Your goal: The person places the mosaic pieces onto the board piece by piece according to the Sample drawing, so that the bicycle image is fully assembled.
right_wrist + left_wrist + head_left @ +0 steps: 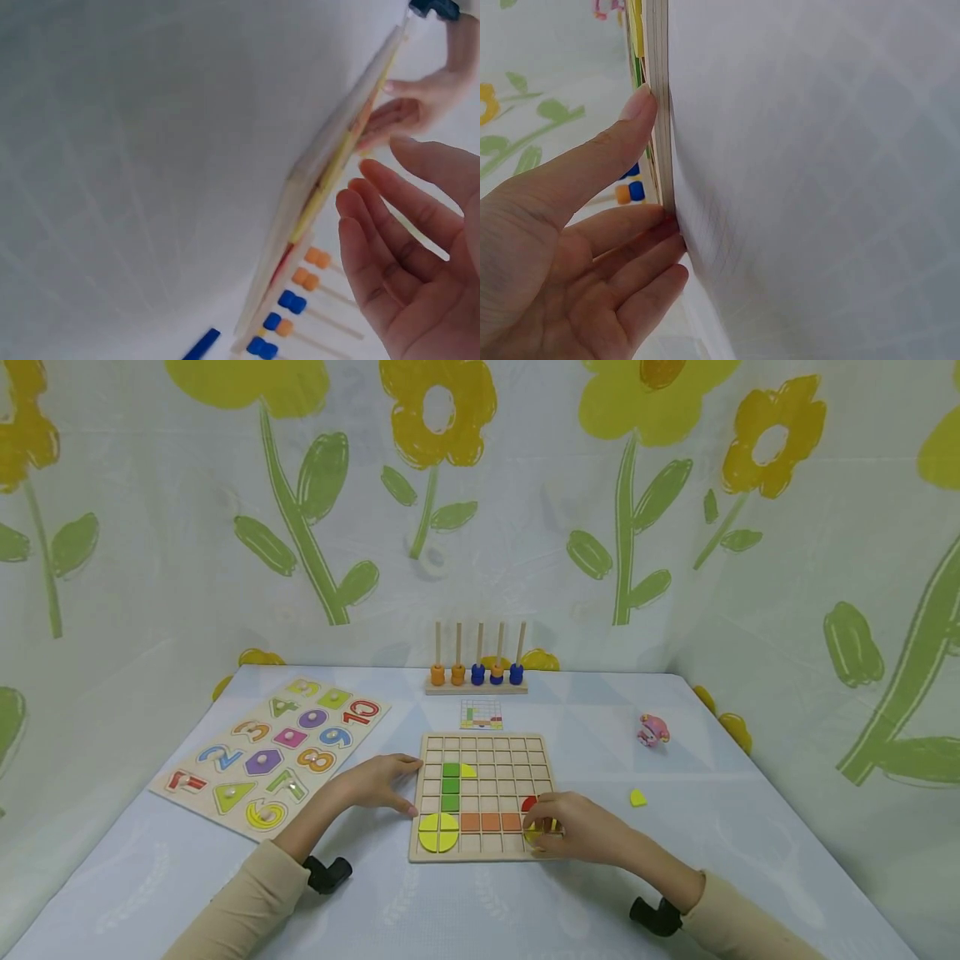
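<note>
A wooden grid board lies flat, holding several coloured pieces. Green squares form a column, with a yellow quarter-circle piece beside the top one. Below is a yellow disc of quarter pieces; orange squares run right from it. My left hand rests against the board's left edge, thumb and fingers extended, as the left wrist view also shows. Over the lower right corner my right hand bends its fingers loosely, thumb apart from them. It partly covers a red piece and yellow pieces.
Right of the board lies a loose yellow piece, with a pink toy figure farther back. A small pattern card and a peg stacker with beads stand behind. A number puzzle lies at left.
</note>
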`<action>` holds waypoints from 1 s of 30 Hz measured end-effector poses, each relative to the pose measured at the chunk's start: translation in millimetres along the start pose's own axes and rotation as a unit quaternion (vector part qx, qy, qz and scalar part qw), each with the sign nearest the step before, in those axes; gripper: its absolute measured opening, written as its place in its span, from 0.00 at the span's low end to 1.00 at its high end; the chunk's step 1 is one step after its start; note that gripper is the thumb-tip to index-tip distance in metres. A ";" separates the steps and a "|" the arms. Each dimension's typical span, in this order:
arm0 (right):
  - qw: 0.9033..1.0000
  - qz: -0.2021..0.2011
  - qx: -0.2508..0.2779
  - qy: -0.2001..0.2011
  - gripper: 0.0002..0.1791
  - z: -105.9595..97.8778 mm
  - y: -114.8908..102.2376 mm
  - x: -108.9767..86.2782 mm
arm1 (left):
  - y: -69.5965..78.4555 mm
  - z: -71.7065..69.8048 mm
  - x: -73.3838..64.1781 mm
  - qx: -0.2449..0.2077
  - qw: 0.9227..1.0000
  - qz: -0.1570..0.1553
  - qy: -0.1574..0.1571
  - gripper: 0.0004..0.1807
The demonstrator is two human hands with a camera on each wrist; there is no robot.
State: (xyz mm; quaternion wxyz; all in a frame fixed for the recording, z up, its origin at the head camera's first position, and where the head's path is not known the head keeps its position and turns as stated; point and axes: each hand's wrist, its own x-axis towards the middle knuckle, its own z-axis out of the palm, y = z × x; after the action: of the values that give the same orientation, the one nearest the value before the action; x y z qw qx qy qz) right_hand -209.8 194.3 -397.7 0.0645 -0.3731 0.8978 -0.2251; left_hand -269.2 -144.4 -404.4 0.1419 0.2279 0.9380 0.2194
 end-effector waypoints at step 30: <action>0.993 0.094 -0.043 0.051 0.15 -57.1 83.4 -61.4 | -0.9 -2.4 -2.1 0.000 1.000 0.022 -0.003 0.45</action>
State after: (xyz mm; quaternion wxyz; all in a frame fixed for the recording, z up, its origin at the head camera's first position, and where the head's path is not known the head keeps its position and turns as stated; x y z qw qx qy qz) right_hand -235.6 309.2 -387.8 0.0232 -0.2769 0.9399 -0.1985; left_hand -268.6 -147.0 -402.4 0.1400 0.2488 0.9324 0.2216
